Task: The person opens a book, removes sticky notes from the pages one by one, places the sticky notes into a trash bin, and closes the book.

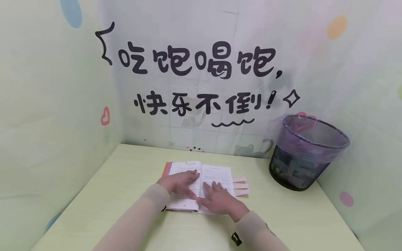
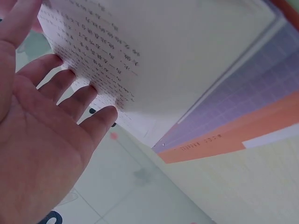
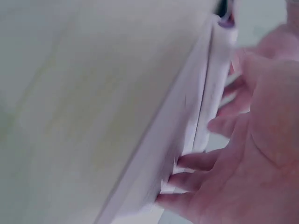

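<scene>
An open book (image 1: 216, 172) with printed pages lies on the table. My left hand (image 1: 180, 183) rests on its left page, fingers spread toward the gutter. On the right page, near the lower edge, lies my right hand (image 1: 221, 201), its thumb close to the left thumb. In the left wrist view, fingertips (image 2: 96, 88) touch the printed page (image 2: 154, 60), and an orange and purple cover flap (image 2: 233, 123) shows past the page edge. The right wrist view is blurred; relaxed fingers (image 3: 198, 161) meet the page there.
Pale pink paper strips (image 1: 241, 186) stick out from the book's right side. A dark mesh bin (image 1: 295, 170) with a purple liner stands at the table's back right. Behind the pale table (image 1: 125, 174) rises a wall (image 1: 194, 31) with large Chinese lettering; side walls flank it.
</scene>
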### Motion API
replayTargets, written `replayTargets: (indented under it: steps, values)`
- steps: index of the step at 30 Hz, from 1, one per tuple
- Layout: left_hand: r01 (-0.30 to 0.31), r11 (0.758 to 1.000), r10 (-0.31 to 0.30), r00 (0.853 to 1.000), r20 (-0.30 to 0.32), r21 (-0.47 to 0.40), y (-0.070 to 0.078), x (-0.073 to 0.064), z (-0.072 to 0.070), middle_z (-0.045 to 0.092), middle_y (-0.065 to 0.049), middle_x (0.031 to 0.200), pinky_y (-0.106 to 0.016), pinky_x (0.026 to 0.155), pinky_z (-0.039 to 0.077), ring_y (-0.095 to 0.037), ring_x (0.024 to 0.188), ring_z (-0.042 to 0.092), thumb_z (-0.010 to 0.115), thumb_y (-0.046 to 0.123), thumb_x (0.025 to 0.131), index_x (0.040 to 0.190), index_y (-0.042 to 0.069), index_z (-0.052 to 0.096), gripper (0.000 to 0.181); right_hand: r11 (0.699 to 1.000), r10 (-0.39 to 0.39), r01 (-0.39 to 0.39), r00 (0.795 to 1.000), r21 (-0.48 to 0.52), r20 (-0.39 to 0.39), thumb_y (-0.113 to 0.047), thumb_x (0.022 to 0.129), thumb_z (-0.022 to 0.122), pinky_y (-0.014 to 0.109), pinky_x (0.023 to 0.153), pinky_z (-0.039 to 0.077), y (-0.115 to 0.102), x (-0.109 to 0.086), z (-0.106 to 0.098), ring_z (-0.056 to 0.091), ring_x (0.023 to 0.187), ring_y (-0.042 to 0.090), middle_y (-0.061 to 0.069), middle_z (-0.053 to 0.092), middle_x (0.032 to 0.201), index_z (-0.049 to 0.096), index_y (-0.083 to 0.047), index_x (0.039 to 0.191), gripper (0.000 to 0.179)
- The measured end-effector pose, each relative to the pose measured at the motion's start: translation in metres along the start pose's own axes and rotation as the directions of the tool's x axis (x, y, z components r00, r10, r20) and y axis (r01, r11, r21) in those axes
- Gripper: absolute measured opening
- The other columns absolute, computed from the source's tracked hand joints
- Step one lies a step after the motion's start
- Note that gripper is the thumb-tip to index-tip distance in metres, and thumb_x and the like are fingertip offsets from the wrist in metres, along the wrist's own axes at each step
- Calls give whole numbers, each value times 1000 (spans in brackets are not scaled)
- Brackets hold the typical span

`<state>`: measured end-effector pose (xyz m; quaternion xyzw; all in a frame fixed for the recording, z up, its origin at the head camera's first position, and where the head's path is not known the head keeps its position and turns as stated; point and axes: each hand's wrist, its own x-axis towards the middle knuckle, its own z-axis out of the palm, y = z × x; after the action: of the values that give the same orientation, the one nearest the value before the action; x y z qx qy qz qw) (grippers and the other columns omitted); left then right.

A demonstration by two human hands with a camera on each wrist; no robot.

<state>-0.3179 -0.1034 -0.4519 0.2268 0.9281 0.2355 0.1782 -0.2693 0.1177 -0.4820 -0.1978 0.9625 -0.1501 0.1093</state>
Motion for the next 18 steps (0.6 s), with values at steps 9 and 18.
replayTargets:
  steps: [9,18]
  values:
    - [35,999,-35,999,2,8,1,4,5,29,-6,183,-53,139,23,-33,171,25,92,36,89,171,17,41,98,949,315,-313,942,37,-115,-61,92,81,78,132,15,41,-11,-10,23,163,60,40,35,169,47,15,156,105]
    - [51,998,-52,999,-9,-22,-1,1,6,30,-5,183,-53,139,23,-33,171,24,93,35,88,170,16,43,98,926,373,-361,921,111,-115,-63,85,88,82,128,16,56,-10,-12,22,162,62,41,39,164,59,13,146,101]
